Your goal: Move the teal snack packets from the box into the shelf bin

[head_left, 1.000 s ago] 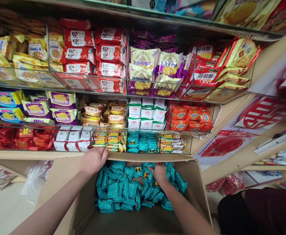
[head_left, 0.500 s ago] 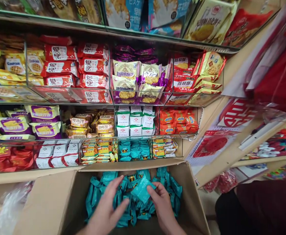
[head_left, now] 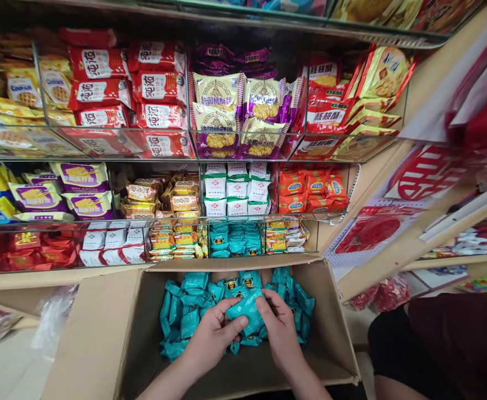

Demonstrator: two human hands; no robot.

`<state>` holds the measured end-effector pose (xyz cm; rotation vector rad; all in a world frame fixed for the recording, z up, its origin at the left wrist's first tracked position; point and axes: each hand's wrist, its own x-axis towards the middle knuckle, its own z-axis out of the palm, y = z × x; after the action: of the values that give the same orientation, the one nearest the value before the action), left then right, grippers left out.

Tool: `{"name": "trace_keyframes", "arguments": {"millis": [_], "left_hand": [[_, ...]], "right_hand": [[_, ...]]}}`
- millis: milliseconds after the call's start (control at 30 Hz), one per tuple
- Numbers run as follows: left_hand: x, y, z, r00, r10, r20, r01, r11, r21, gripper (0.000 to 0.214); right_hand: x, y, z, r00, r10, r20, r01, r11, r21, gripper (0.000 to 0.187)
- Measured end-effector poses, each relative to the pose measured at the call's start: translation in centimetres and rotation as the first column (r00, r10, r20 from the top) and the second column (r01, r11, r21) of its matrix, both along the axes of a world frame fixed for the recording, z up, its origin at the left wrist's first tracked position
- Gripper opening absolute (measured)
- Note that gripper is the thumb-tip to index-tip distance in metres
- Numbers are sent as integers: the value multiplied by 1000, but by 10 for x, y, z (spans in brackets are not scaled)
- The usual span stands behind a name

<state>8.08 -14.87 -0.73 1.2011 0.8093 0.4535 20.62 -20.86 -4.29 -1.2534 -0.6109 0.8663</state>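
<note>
Between both hands is a teal snack packet, held over an open cardboard box. My left hand pinches the packet's left side between thumb and fingers. On its right side, my right hand grips it with the thumb on top. Beneath and around them, many more teal packets lie loose in the box, some with a black and yellow emblem showing. Just behind the box, similar teal packets stand in rows in a clear compartment on the lowest shelf.
Clear-fronted shelves hold red packets, cream and purple biscuit packets, white and green packets and orange packets. A box flap spreads left, near a clear plastic bag. Another person's dark clothing is at the lower right.
My left hand has moved right and closed on the packet that my right hand was holding alone. The camera view has tilted downward and come closer to the shelves.
</note>
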Motion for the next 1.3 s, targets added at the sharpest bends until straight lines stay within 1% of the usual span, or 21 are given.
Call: {"name": "trace_keyframes", "arguments": {"millis": [67, 100, 167, 200, 233, 300, 333, 400, 467, 533, 567, 633, 800, 867, 933, 1000, 1067, 1133, 1233, 1267, 1300], "left_hand": [[1, -2, 5, 995, 67, 77, -55, 986, -155, 47], [1, -2, 8, 990, 77, 118, -42, 960, -276, 49], [1, -2, 13, 981, 66, 183, 33, 870, -492, 52], [1, -2, 15, 976, 73, 206, 53, 835, -548, 49], [0, -2, 16, 971, 99, 218, 44, 823, -567, 43], [0, 0, 16, 958, 186, 220, -46, 854, -519, 32], [0, 0, 16, 951, 221, 215, -98, 879, -467, 30], [2, 0, 14, 957, 226, 181, -159, 932, -325, 32], [4, -1, 13, 969, 210, 128, -191, 971, -145, 35], [7, -2, 12, 970, 221, 105, -222, 975, 1, 43], [8, -2, 11, 964, 239, 114, -246, 968, 47, 48], [8, 0, 9, 952, 278, 128, -288, 955, 69, 56], [4, 9, -3, 931, 366, 13, -364, 929, -63, 63], [4, 8, -6, 925, 372, 73, -361, 923, -136, 65], [5, 4, -8, 928, 348, 135, -319, 926, -200, 62], [5, -1, -8, 944, 297, 146, -267, 943, -196, 52], [1, -2, -8, 975, 187, 124, -174, 979, -108, 46], [-6, 1, -8, 996, 71, 50, -73, 996, 46, 45], [-17, 7, -9, 989, -32, -145, 70, 962, 264, 48], [-20, 7, -9, 975, -60, -212, 127, 940, 317, 49], [-22, 7, -8, 960, -81, -268, 178, 915, 361, 50]], "right_hand": [[1, 0, 5, 997, -20, 75, 18, 999, 34, 16], [2, -1, 8, 992, -18, 129, 10, 998, 63, 14], [4, -4, 15, 964, 12, 266, -51, 988, 143, 7], [5, -6, 18, 941, 26, 339, -92, 979, 181, 3], [5, -8, 20, 917, 38, 398, -129, 970, 205, 2], [5, -14, 20, 901, 80, 427, -181, 963, 200, 5], [4, -16, 18, 915, 118, 385, -201, 962, 183, 5], [1, -19, 12, 969, 162, 186, -195, 965, 175, 9], [-4, -18, 5, 991, 113, -68, -101, 983, 156, 19], [-8, -14, 0, 970, 29, -241, -12, 997, 72, 36], [-9, -12, -2, 959, 14, -284, -7, 1000, 25, 43], [-10, -9, -3, 952, 32, -303, -36, 999, -7, 44], [-11, -9, -12, 976, 72, -204, -74, 997, 1, 24], [-15, -9, -19, 976, 80, -204, -82, 997, -4, 25], [-20, -7, -26, 974, 79, -213, -82, 997, -7, 27], [-24, -6, -30, 979, 60, -195, -61, 998, 3, 29], [-25, -7, -31, 993, 32, -113, -30, 999, 22, 27], [-20, -11, -27, 999, 17, 48, -17, 1000, 4, 23], [-4, -16, -13, 936, 147, 321, -125, 988, -89, 55], [2, -17, -7, 891, 215, 399, -188, 976, -107, 58], [7, -17, -1, 838, 275, 472, -253, 961, -112, 55]]}}
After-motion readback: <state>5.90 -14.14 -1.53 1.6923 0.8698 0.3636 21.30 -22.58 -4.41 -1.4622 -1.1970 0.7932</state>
